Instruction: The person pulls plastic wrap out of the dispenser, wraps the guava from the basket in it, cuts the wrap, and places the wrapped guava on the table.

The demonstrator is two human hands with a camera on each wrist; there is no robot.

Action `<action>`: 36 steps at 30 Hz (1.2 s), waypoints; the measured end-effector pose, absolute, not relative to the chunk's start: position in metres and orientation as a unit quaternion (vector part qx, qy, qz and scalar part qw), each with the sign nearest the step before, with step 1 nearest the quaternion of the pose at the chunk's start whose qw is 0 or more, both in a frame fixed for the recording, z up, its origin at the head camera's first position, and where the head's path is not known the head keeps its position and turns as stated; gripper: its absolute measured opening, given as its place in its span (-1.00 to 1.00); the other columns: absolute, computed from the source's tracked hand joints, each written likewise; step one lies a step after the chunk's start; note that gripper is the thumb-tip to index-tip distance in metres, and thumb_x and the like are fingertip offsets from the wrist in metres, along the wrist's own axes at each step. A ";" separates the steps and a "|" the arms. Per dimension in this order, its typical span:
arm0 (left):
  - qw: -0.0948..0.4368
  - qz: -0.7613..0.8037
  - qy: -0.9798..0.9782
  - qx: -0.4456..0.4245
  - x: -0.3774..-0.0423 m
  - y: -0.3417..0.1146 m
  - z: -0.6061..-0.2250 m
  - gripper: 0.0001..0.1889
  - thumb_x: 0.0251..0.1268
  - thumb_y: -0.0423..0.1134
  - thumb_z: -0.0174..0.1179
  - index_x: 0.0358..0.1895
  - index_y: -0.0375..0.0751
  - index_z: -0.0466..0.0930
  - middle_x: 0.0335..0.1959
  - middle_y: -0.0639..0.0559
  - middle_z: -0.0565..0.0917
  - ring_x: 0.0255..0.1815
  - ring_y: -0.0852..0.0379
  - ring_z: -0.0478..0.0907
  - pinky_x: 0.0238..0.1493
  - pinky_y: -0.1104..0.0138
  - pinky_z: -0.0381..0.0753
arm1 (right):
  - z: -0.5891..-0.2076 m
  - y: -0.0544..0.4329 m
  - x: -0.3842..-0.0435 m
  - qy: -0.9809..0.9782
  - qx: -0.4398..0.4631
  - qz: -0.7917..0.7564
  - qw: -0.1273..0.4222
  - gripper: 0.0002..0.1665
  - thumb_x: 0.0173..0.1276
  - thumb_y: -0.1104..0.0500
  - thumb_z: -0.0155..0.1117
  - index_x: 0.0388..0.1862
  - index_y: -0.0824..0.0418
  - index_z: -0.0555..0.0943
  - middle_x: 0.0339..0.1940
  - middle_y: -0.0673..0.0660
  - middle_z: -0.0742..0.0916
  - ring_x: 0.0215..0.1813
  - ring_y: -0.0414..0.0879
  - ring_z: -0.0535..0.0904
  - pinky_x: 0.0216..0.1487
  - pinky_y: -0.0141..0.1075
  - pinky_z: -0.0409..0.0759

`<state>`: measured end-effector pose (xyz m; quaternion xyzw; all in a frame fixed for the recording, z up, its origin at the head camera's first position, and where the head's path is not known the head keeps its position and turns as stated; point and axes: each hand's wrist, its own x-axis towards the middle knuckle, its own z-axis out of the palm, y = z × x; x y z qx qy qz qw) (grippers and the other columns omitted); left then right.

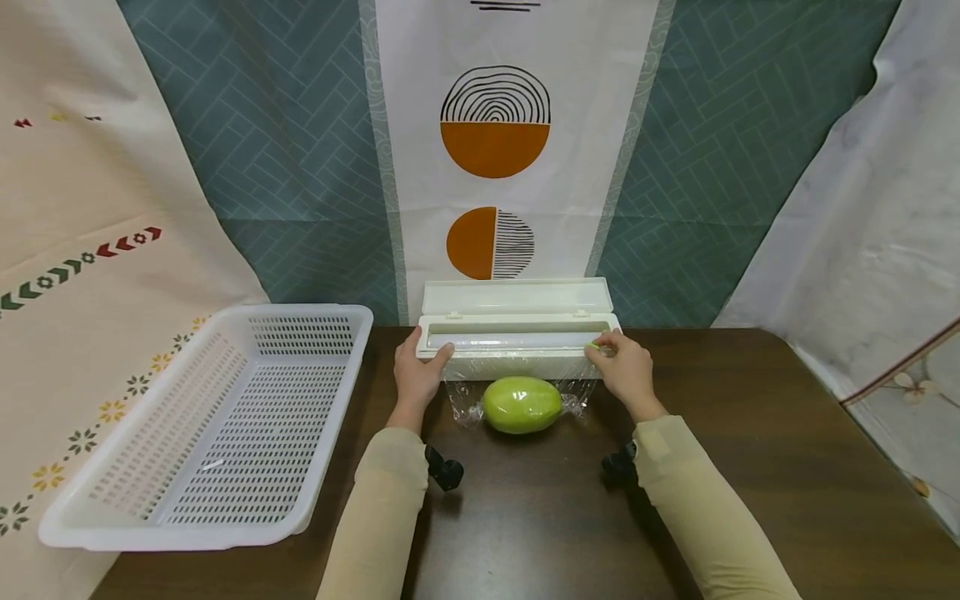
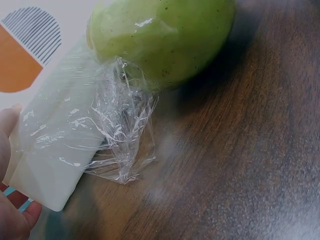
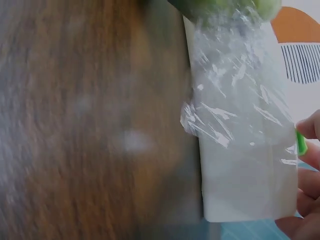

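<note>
A white cling film dispenser (image 1: pixel 480 365) stands at the back of the table, lid raised, its film roll (image 1: pixel 517 341) showing inside. My left hand (image 1: pixel 417 372) grips the left end, thumb over the front edge. At the right end, my right hand (image 1: pixel 624 367) pinches a small green slider cutter (image 3: pixel 301 143) between thumb and finger. Clear cling film (image 2: pixel 122 125) drapes down the dispenser's front to a green oval fruit (image 1: pixel 522 406) lying just before it. The film covers the fruit and bunches up at both of its ends.
A large white perforated plastic basket (image 1: pixel 247 442) stands to the left, with a small shiny strip on its floor. The dark wooden table (image 1: pixel 750 467) extends to the right and front. Patterned cloths (image 1: pixel 315 167) hang behind and at both sides.
</note>
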<state>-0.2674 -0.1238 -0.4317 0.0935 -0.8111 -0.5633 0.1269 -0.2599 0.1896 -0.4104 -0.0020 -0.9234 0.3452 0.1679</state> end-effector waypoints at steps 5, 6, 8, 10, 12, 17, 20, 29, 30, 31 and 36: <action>0.123 -0.566 -0.810 0.093 -0.269 -0.124 -0.432 -0.22 0.20 -0.04 0.27 0.45 -0.15 0.14 0.40 -0.23 0.18 0.43 -0.18 0.11 0.40 0.00 0.16 | -0.409 0.194 -0.260 -0.921 -0.006 0.358 0.156 -0.62 0.28 0.02 0.24 -0.12 0.30 0.67 0.14 0.31 0.63 0.19 0.22 0.52 0.09 0.08 0.48; 0.123 -0.568 -0.808 0.092 -0.270 -0.124 -0.432 -0.21 0.19 -0.04 0.27 0.45 -0.15 0.14 0.40 -0.23 0.18 0.43 -0.18 0.11 0.40 -0.01 0.16 | -0.409 0.194 -0.260 -0.920 -0.008 0.359 0.154 -0.61 0.28 0.02 0.24 -0.11 0.30 0.67 0.16 0.30 0.62 0.21 0.22 0.50 0.10 0.08 0.48; 0.137 -0.569 -0.806 0.090 -0.273 -0.124 -0.436 -0.20 0.17 0.01 0.28 0.44 -0.14 0.17 0.38 -0.25 0.20 0.42 -0.19 0.13 0.39 -0.01 0.17 | -0.409 0.195 -0.261 -0.920 -0.009 0.361 0.154 -0.61 0.28 0.01 0.24 -0.10 0.29 0.67 0.17 0.29 0.61 0.21 0.22 0.50 0.11 0.08 0.47; 0.144 -0.573 -0.802 0.089 -0.274 -0.125 -0.438 -0.19 0.14 0.07 0.29 0.43 -0.12 0.19 0.37 -0.26 0.22 0.40 -0.21 0.14 0.38 -0.03 0.17 | -0.410 0.196 -0.261 -0.919 -0.007 0.362 0.154 -0.60 0.28 -0.01 0.24 -0.10 0.28 0.67 0.18 0.29 0.61 0.20 0.23 0.51 0.10 0.09 0.48; 0.153 -0.569 -0.803 0.087 -0.275 -0.125 -0.442 -0.17 0.12 0.14 0.28 0.42 -0.10 0.21 0.35 -0.26 0.23 0.38 -0.23 0.17 0.36 -0.04 0.20 | -0.410 0.196 -0.261 -0.918 -0.004 0.365 0.154 -0.60 0.28 -0.01 0.24 -0.09 0.28 0.67 0.19 0.29 0.60 0.22 0.23 0.50 0.11 0.09 0.48; 0.138 -0.571 -0.804 0.090 -0.272 -0.125 -0.437 -0.20 0.17 0.04 0.27 0.44 -0.13 0.18 0.37 -0.26 0.21 0.40 -0.22 0.14 0.38 -0.05 0.16 | -0.412 0.198 -0.263 -0.915 0.000 0.370 0.163 -0.60 0.27 0.00 0.25 -0.09 0.29 0.67 0.16 0.27 0.61 0.26 0.19 0.47 0.13 0.08 0.47; 0.124 -0.569 -0.807 0.096 -0.270 -0.125 -0.433 -0.22 0.20 -0.03 0.27 0.44 -0.16 0.15 0.39 -0.24 0.18 0.43 -0.19 0.11 0.41 -0.02 0.14 | -0.413 0.198 -0.264 -0.914 0.000 0.370 0.168 -0.60 0.26 0.01 0.27 -0.10 0.29 0.67 0.14 0.27 0.63 0.28 0.18 0.46 0.15 0.08 0.46; 0.121 -0.565 -0.810 0.098 -0.268 -0.124 -0.430 -0.22 0.21 -0.04 0.26 0.45 -0.16 0.15 0.40 -0.23 0.18 0.43 -0.18 0.12 0.41 0.01 0.16 | -0.413 0.198 -0.264 -0.912 -0.004 0.376 0.167 -0.60 0.25 0.03 0.28 -0.10 0.31 0.67 0.09 0.24 0.65 0.30 0.14 0.45 0.19 0.05 0.45; 0.122 -0.566 -0.809 0.099 -0.268 -0.124 -0.430 -0.22 0.20 -0.04 0.27 0.45 -0.15 0.15 0.40 -0.23 0.18 0.43 -0.18 0.12 0.41 0.01 0.16 | -0.413 0.198 -0.264 -0.911 -0.004 0.376 0.167 -0.61 0.25 0.03 0.29 -0.10 0.31 0.67 0.09 0.24 0.65 0.30 0.14 0.45 0.19 0.05 0.44; 0.121 -0.566 -0.809 0.098 -0.268 -0.124 -0.431 -0.23 0.21 -0.04 0.26 0.45 -0.15 0.15 0.40 -0.23 0.18 0.43 -0.18 0.12 0.41 0.01 0.16 | -0.413 0.199 -0.264 -0.911 -0.005 0.377 0.167 -0.61 0.24 0.03 0.29 -0.10 0.31 0.67 0.09 0.25 0.65 0.30 0.15 0.45 0.19 0.05 0.44; 0.122 -0.568 -0.808 0.098 -0.267 -0.124 -0.431 -0.23 0.20 -0.05 0.27 0.45 -0.16 0.15 0.40 -0.24 0.18 0.42 -0.19 0.12 0.41 0.00 0.15 | -0.414 0.199 -0.263 -0.910 -0.009 0.379 0.168 -0.61 0.24 0.04 0.30 -0.12 0.32 0.67 0.10 0.27 0.64 0.28 0.17 0.46 0.17 0.05 0.46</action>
